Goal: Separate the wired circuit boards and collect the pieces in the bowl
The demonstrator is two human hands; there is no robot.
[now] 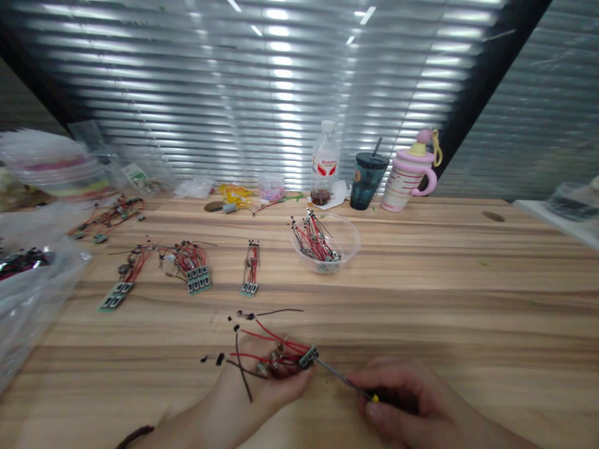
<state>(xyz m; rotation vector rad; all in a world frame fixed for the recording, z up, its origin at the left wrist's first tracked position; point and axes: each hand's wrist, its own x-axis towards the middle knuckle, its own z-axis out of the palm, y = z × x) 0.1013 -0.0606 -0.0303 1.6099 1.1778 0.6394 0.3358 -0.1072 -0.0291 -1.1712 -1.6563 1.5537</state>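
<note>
Near the front of the table, my left hand (262, 380) is closed round a small circuit board assembly (309, 357) with red and black wires, which fan out to the left over the hand. My right hand (402, 399) grips a thin metal tool (339, 375) with a bit of yellow near its handle. The tool's tip touches or nearly touches the right end of the board. Most of the handle is hidden inside the right fingers.
Behind the hands lie wired board groups (199, 279), (249, 287) and a clear bowl (349, 240) of wired parts. Farther back stand a bottle (326, 162), a dark cup (367, 181) and a pink mug (400, 184). Plastic bags (42, 312) cover the left side.
</note>
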